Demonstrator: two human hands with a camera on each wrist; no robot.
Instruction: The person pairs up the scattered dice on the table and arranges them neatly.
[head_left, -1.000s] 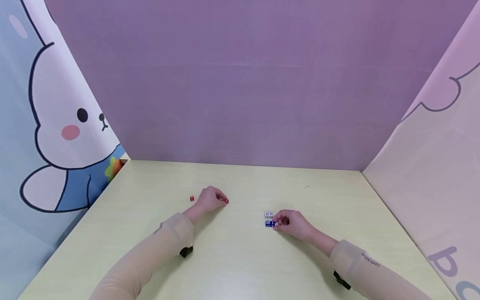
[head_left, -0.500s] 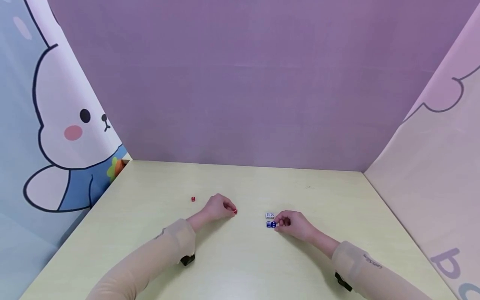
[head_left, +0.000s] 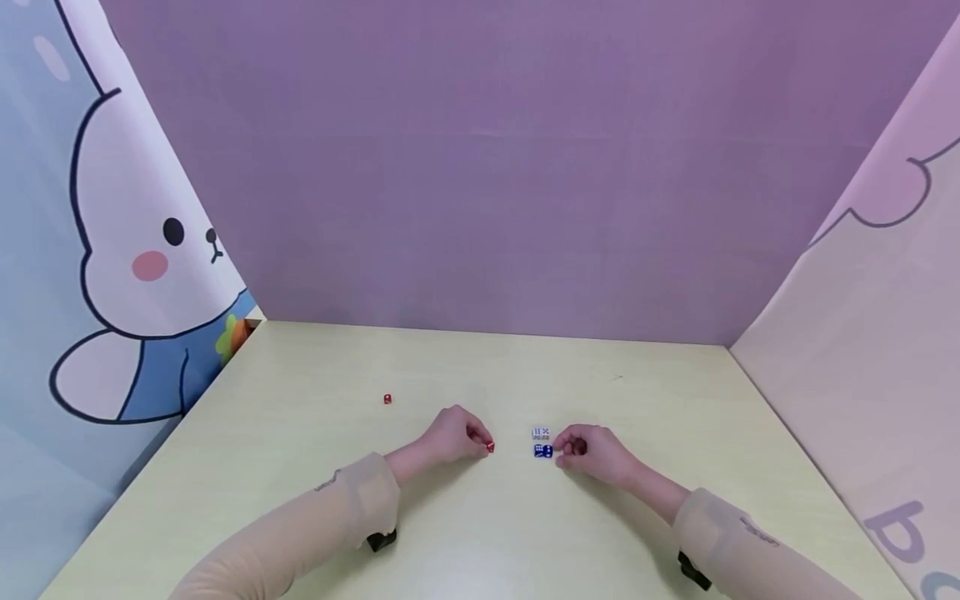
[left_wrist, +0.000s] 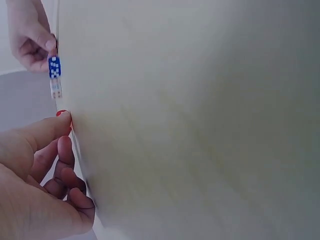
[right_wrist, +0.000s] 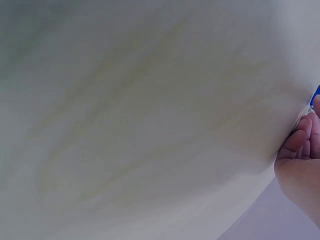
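In the head view my left hand (head_left: 455,436) pinches a small red die (head_left: 491,447) between thumb and fingertips, low over the table. The left wrist view shows only a sliver of that red die (left_wrist: 63,113) past the thumb. Two blue dice (head_left: 543,451) sit side by side, with two white dice (head_left: 541,433) in a row just behind them. My right hand (head_left: 596,454) rests at the right end of the blue pair, thumb and index finger parted, fingertips right beside the nearest blue die. Its other fingers are curled in.
Another red die (head_left: 387,399) lies farther back on the left of the pale wooden table (head_left: 480,533). A purple panel (head_left: 480,167) stands along the table's back edge. Printed cloths hang on both sides, the left one bearing a rabbit (head_left: 150,208).
My left hand has carried the red die rightward and nearer, toward the blue and white dice. My right hand's fingertips have drawn slightly back from the blue dice.
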